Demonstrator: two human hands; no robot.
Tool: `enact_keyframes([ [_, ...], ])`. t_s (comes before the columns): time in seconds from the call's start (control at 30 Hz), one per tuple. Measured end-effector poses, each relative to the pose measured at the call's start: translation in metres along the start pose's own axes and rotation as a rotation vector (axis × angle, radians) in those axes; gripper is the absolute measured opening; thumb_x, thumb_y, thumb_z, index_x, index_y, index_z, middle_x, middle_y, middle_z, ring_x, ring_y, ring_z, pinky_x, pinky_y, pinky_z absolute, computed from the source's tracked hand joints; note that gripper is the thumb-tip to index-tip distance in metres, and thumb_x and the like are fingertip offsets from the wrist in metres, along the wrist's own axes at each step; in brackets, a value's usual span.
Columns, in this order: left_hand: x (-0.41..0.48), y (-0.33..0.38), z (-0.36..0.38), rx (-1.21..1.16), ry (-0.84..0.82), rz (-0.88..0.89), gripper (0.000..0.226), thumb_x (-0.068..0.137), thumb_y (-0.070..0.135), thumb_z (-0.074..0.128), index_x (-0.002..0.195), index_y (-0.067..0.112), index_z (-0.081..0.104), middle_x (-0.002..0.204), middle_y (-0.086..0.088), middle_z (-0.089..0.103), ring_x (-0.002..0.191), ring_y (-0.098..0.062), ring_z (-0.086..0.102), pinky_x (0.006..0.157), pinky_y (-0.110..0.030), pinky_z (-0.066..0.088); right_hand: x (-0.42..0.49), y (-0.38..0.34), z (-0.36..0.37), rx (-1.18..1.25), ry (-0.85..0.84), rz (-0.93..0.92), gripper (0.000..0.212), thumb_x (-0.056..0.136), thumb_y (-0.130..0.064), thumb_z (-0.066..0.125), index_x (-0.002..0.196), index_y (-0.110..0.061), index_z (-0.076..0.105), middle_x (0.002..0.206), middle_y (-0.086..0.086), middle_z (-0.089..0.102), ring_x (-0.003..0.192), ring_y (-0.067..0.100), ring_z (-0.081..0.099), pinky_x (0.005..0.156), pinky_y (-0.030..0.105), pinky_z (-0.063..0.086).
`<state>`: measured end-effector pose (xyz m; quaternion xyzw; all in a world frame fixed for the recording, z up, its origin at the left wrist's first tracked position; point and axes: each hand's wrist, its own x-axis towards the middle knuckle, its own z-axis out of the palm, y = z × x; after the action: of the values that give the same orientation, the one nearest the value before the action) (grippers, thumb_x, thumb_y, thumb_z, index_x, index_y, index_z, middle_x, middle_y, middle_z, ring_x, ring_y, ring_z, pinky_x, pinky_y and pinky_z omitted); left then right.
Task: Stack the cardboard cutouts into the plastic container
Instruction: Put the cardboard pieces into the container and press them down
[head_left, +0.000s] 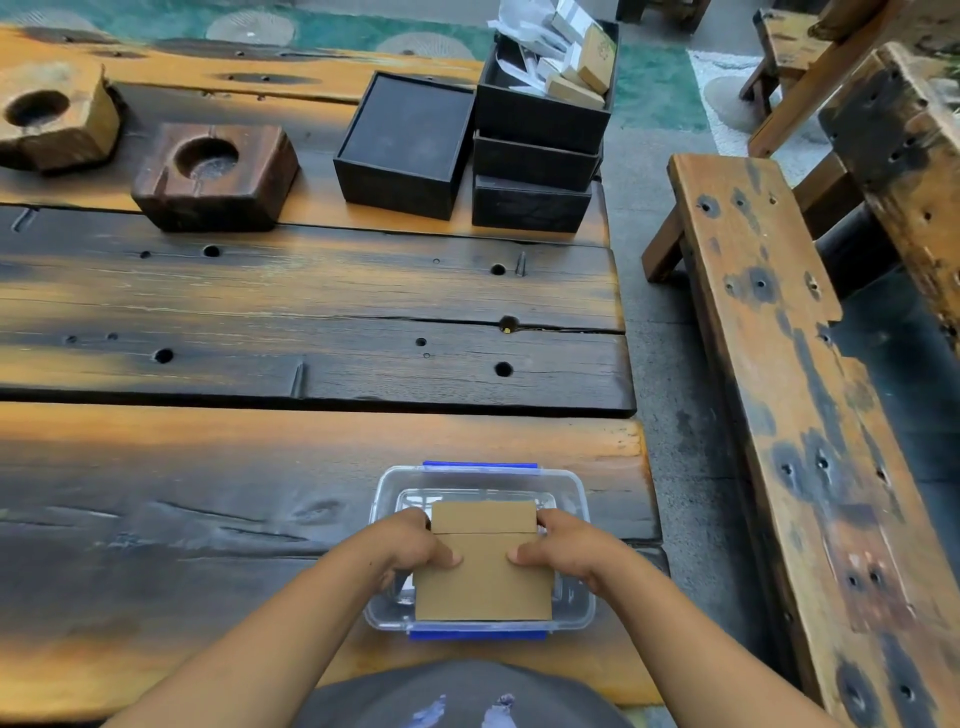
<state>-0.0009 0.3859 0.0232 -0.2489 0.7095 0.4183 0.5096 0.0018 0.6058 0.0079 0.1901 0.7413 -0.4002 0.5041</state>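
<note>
A clear plastic container (387, 486) with blue clips stands at the near edge of the wooden table. Over it I hold brown cardboard cutouts (483, 582), a flat rectangular bundle with a smaller piece showing at its far end. My left hand (415, 545) grips the left edge and my right hand (563, 545) grips the right edge, thumbs on top. The cutouts sit tilted just above or within the container's opening; whether they touch its bottom is hidden.
Black boxes (405, 145) stand at the far right of the table, one stack (535, 156) holding white and brown packets. Two wooden blocks with round hollows (213, 176) lie at the far left. A wooden bench (769, 364) runs along the right side.
</note>
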Motion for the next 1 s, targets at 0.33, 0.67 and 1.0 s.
enact_keyframes([
  [0.33, -0.001, 0.001, -0.004, 0.21, -0.057, -0.074, 0.08, 0.061, 0.046, 0.084, 0.127, 0.021, 0.048, 0.127, -0.003, 0.055, 0.113, -0.029, 0.054, 0.085, -0.044, 0.049, 0.002, -0.009, -0.002, -0.133, -0.033, 0.08, 0.07, 0.065, -0.055, 0.079, 0.123, -0.024, 0.056, 0.122, -0.001, 0.063, 0.106, 0.019, 0.062, 0.091, 0.036, 0.053],
  [0.67, 0.005, 0.001, -0.004, 0.26, -0.059, -0.042, 0.067, 0.064, 0.047, 0.083, 0.113, 0.022, 0.047, 0.114, -0.001, 0.054, 0.109, -0.029, 0.056, 0.087, -0.047, 0.053, 0.007, -0.008, -0.001, -0.156, -0.038, 0.086, 0.073, 0.07, -0.053, 0.078, 0.13, -0.023, 0.05, 0.129, 0.0, 0.059, 0.108, 0.02, 0.057, 0.086, 0.034, 0.047],
  [1.0, 0.012, -0.012, -0.001, 0.062, -0.106, -0.006, 0.039, 0.072, 0.03, 0.083, 0.098, 0.026, 0.054, 0.092, 0.012, 0.06, 0.079, -0.004, 0.057, 0.055, -0.016, 0.044, 0.008, -0.004, -0.003, -0.094, -0.116, 0.036, 0.066, 0.071, -0.043, 0.082, 0.129, -0.022, 0.058, 0.127, -0.002, 0.063, 0.106, 0.016, 0.061, 0.083, 0.025, 0.048],
])
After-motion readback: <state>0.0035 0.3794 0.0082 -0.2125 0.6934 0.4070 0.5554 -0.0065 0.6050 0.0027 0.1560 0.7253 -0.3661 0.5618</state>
